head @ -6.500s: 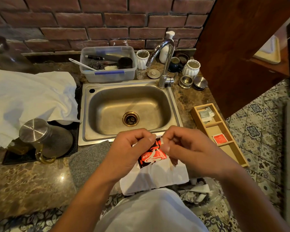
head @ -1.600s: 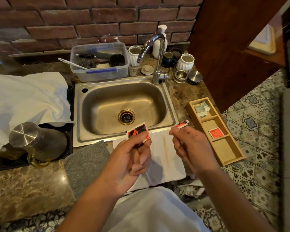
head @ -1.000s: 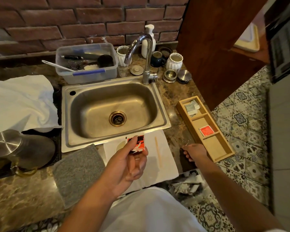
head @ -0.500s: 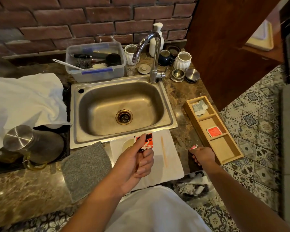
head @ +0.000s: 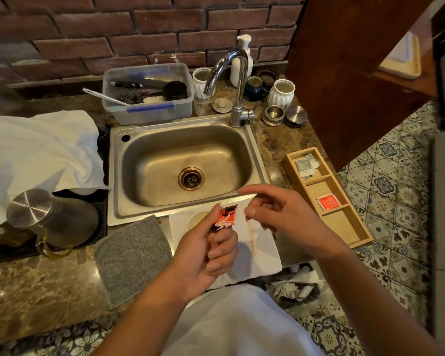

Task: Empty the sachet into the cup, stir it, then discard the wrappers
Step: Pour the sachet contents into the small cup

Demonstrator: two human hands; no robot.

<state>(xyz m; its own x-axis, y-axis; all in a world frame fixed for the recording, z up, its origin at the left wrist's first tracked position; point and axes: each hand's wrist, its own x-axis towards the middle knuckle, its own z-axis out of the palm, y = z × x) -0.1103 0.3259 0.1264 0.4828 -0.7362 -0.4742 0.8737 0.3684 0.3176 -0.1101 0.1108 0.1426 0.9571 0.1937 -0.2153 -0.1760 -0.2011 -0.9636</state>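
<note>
At the counter's [head: 49,281] front edge, our left grip [head: 203,255] pinches the red sachet [head: 225,218] upright above the cup [head: 197,222]; our right grip [head: 280,214] hovers beside it, fingers loose, holding nothing.

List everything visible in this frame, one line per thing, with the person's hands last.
sachet: 1, red-black, pinched in left hand
cup: 1, pale, on white napkin
stir stick: 1, wooden, on napkin
sink: 1, steel, centre
plastic tub: 1, clear, behind sink
wooden tray: 1, tan, right of sink
grey mat: 1, left of napkin
steel jug: 1, left
left hand: holds sachet
right hand: empty, above napkin
</note>
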